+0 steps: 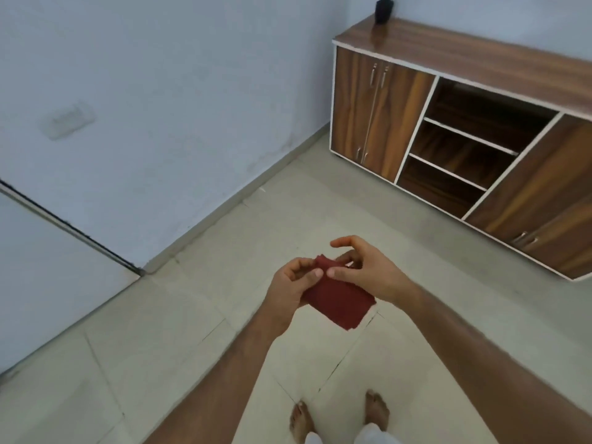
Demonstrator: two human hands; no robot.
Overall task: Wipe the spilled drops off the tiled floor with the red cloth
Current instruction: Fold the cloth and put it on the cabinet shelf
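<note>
At far left, a pale door panel (pixel 48 251) is cut off by the frame edge, and a faint rectangular plate (pixel 68 120) on the blue-grey wall (pixel 166 91) is too blurred to identify. Below the wall, the tiled floor (pixel 179 315) shows grout lines and small marks; spilled drops cannot be made out on it at this resolution. At centre, both forearms enter from the bottom edge, with elbows out of frame. The left hand (pixel 290 288) has its fingers curled inward, and its thumb presses the left edge of the red cloth (pixel 339 302) against them. The cloth is folded into a rough rectangle and held in the air in front of the body, well above the floor; its upper corner is hidden behind the fingers. The right hand (pixel 368 267) pinches the upper edge of the cloth with thumb and lower fingers, while its index finger is extended and lifted clear of the fabric. Below the hands, two bare feet (pixel 339 418) stand on the tiles, partly cut off by the bottom edge. At right, a wooden cabinet (pixel 384 107) with open shelves runs out of frame, and a dark object (pixel 383 8) on its top is cropped and unidentifiable.
</note>
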